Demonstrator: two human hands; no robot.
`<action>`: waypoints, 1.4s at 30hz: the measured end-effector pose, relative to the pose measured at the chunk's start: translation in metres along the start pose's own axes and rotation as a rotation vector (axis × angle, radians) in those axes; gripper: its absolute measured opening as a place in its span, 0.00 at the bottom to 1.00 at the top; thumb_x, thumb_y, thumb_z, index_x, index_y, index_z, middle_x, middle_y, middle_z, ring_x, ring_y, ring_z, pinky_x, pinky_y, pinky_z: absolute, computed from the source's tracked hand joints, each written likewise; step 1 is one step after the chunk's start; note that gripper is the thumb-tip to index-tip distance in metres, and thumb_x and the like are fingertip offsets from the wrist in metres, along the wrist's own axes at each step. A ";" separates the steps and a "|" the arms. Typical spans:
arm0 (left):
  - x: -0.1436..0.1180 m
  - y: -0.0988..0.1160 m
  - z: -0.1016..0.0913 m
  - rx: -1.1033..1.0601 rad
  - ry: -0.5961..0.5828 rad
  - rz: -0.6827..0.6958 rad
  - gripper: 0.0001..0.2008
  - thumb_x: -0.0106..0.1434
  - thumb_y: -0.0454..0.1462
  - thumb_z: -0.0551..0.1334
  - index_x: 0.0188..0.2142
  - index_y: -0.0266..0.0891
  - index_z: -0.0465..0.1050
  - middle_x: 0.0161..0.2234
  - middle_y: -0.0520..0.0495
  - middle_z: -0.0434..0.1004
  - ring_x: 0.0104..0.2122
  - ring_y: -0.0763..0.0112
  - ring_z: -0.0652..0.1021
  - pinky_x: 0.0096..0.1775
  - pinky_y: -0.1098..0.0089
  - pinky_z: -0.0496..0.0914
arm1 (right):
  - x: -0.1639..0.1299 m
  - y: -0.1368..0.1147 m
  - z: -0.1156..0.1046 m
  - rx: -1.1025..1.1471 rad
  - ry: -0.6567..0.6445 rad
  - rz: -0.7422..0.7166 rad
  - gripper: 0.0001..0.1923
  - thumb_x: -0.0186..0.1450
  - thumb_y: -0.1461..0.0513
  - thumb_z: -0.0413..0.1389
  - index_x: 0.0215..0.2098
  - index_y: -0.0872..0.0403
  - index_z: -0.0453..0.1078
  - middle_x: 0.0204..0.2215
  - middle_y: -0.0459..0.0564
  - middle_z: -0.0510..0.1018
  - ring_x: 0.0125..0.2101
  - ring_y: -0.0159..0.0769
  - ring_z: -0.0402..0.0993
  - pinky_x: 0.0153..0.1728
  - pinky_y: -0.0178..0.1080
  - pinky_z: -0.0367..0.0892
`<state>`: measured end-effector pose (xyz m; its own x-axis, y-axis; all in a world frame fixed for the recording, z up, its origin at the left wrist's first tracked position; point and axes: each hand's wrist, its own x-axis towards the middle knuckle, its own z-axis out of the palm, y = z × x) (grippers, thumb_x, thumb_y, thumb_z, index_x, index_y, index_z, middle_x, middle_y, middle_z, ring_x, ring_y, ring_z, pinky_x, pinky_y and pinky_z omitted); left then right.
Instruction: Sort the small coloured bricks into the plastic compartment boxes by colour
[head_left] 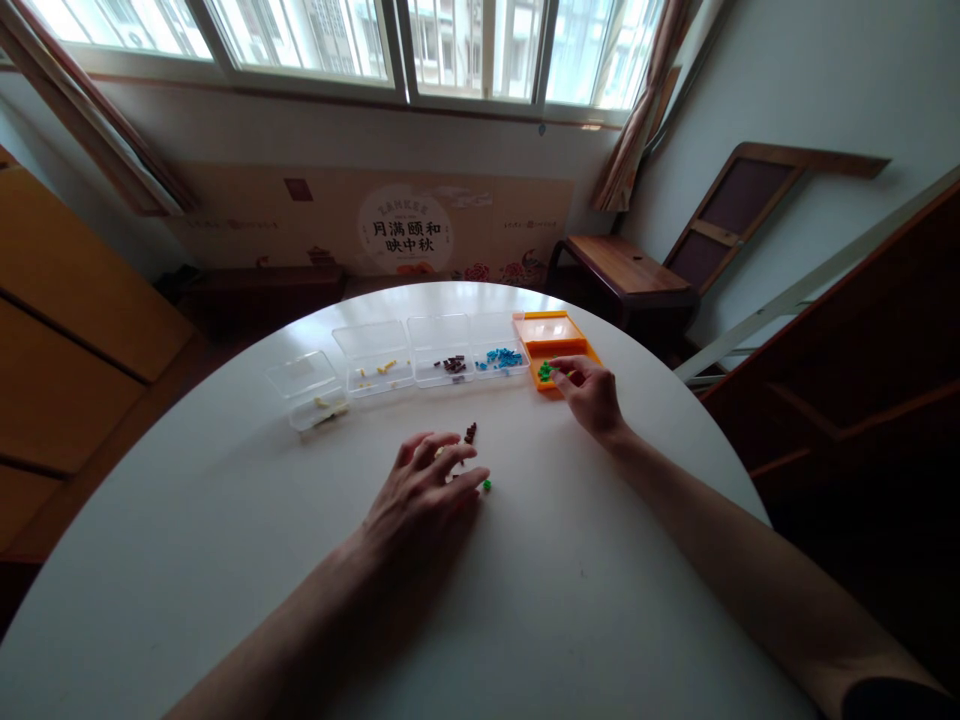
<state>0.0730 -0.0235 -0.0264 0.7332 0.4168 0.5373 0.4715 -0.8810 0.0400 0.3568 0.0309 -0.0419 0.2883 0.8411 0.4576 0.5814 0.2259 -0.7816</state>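
Observation:
My right hand [592, 395] reaches into an orange box [553, 329] at the far side of the table. Its thumb and fingers are drawn together at the small green pieces [546, 371]; whether a piece is between the fingertips is too small to tell. Nearer to me, my left hand [431, 478] hovers low or rests on the table, palm down, fingers curved and apart. Beside its fingertips lie small dark brown pieces [470, 433] and one green piece [487, 485]. Further bits under the fingers are mostly hidden.
Lidded clear boxes stand in a row left of the orange box: one with blue pieces [502, 358], one with brown pieces [454, 365], one with yellow pieces [385, 368], and a small box [304, 375] with pale pieces. A wooden chair [630, 265] stands beyond the round white table [225, 540].

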 end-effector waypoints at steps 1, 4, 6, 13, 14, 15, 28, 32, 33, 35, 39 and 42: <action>0.000 -0.001 0.000 0.005 -0.009 0.011 0.10 0.65 0.34 0.59 0.44 0.47 0.74 0.47 0.46 0.75 0.51 0.60 0.69 0.50 0.57 0.62 | -0.001 0.000 0.001 0.000 -0.007 -0.009 0.12 0.60 0.58 0.56 0.37 0.56 0.77 0.31 0.51 0.79 0.23 0.31 0.67 0.28 0.36 0.67; 0.001 -0.002 -0.001 0.001 -0.020 0.035 0.09 0.66 0.34 0.58 0.42 0.48 0.75 0.48 0.46 0.74 0.51 0.60 0.69 0.50 0.56 0.61 | -0.005 -0.004 0.004 0.012 -0.028 -0.033 0.11 0.60 0.59 0.56 0.36 0.56 0.77 0.31 0.51 0.80 0.23 0.31 0.67 0.29 0.36 0.68; 0.001 -0.002 -0.002 -0.015 -0.009 0.038 0.09 0.65 0.34 0.58 0.40 0.47 0.75 0.47 0.47 0.75 0.51 0.60 0.69 0.50 0.56 0.61 | -0.007 -0.008 0.005 0.020 -0.045 -0.056 0.10 0.60 0.60 0.56 0.35 0.56 0.77 0.31 0.50 0.79 0.23 0.30 0.67 0.29 0.36 0.68; 0.004 0.001 -0.004 -0.050 0.092 -0.016 0.06 0.64 0.32 0.60 0.36 0.43 0.74 0.42 0.49 0.78 0.48 0.64 0.72 0.50 0.59 0.62 | -0.028 -0.038 0.013 0.090 -0.345 -0.206 0.07 0.61 0.62 0.57 0.33 0.56 0.76 0.26 0.47 0.76 0.22 0.27 0.63 0.26 0.32 0.63; 0.005 0.001 -0.003 -0.047 0.112 -0.024 0.05 0.63 0.32 0.60 0.36 0.43 0.73 0.41 0.49 0.78 0.47 0.64 0.73 0.50 0.60 0.63 | -0.032 -0.042 0.014 0.099 -0.417 -0.234 0.07 0.61 0.62 0.57 0.34 0.56 0.77 0.26 0.47 0.76 0.21 0.27 0.63 0.26 0.31 0.63; 0.005 0.001 -0.003 -0.045 0.132 -0.035 0.05 0.63 0.32 0.61 0.37 0.43 0.73 0.40 0.50 0.78 0.47 0.64 0.73 0.49 0.60 0.63 | -0.036 -0.046 0.015 0.110 -0.483 -0.262 0.07 0.61 0.63 0.57 0.34 0.55 0.77 0.26 0.47 0.76 0.21 0.26 0.63 0.26 0.31 0.63; 0.008 0.000 0.001 0.009 0.241 -0.067 0.06 0.60 0.32 0.65 0.36 0.43 0.71 0.36 0.51 0.79 0.44 0.65 0.74 0.47 0.62 0.65 | -0.056 -0.065 0.021 0.265 -0.796 -0.270 0.08 0.62 0.63 0.57 0.35 0.57 0.78 0.26 0.47 0.76 0.23 0.26 0.65 0.26 0.29 0.61; 0.008 0.000 0.000 0.020 0.261 -0.061 0.06 0.59 0.32 0.66 0.34 0.43 0.71 0.35 0.51 0.79 0.43 0.65 0.74 0.46 0.62 0.65 | -0.057 -0.068 0.021 0.328 -0.796 -0.229 0.08 0.61 0.64 0.57 0.35 0.57 0.78 0.27 0.48 0.77 0.23 0.26 0.65 0.26 0.29 0.61; 0.008 0.000 0.000 0.023 0.265 -0.057 0.06 0.59 0.32 0.66 0.34 0.43 0.71 0.35 0.51 0.79 0.43 0.65 0.74 0.46 0.62 0.65 | -0.057 -0.069 0.021 0.343 -0.796 -0.222 0.07 0.61 0.64 0.58 0.35 0.57 0.78 0.27 0.47 0.77 0.23 0.25 0.65 0.26 0.29 0.61; 0.008 0.000 0.000 0.028 0.270 -0.049 0.06 0.59 0.32 0.66 0.33 0.42 0.70 0.35 0.51 0.78 0.43 0.65 0.74 0.46 0.62 0.65 | -0.059 -0.069 0.022 0.355 -0.794 -0.220 0.07 0.60 0.65 0.58 0.35 0.56 0.77 0.27 0.46 0.78 0.22 0.25 0.64 0.25 0.29 0.61; 0.009 0.001 -0.002 0.035 0.269 -0.050 0.06 0.59 0.32 0.66 0.31 0.42 0.70 0.34 0.51 0.78 0.42 0.65 0.75 0.45 0.62 0.65 | -0.061 -0.070 0.022 0.308 -0.770 -0.268 0.06 0.59 0.66 0.58 0.34 0.55 0.77 0.26 0.45 0.77 0.21 0.24 0.63 0.25 0.28 0.61; 0.009 0.001 -0.001 0.043 0.277 -0.060 0.06 0.58 0.33 0.66 0.31 0.42 0.70 0.33 0.51 0.78 0.42 0.65 0.75 0.45 0.62 0.65 | -0.058 -0.067 0.021 0.253 -0.722 -0.310 0.06 0.60 0.65 0.58 0.34 0.55 0.77 0.27 0.46 0.78 0.22 0.25 0.64 0.27 0.29 0.62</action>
<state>0.0794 -0.0212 -0.0204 0.5444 0.3862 0.7446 0.5348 -0.8437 0.0467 0.2852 -0.0225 -0.0248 -0.4671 0.8115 0.3511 0.3400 0.5314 -0.7759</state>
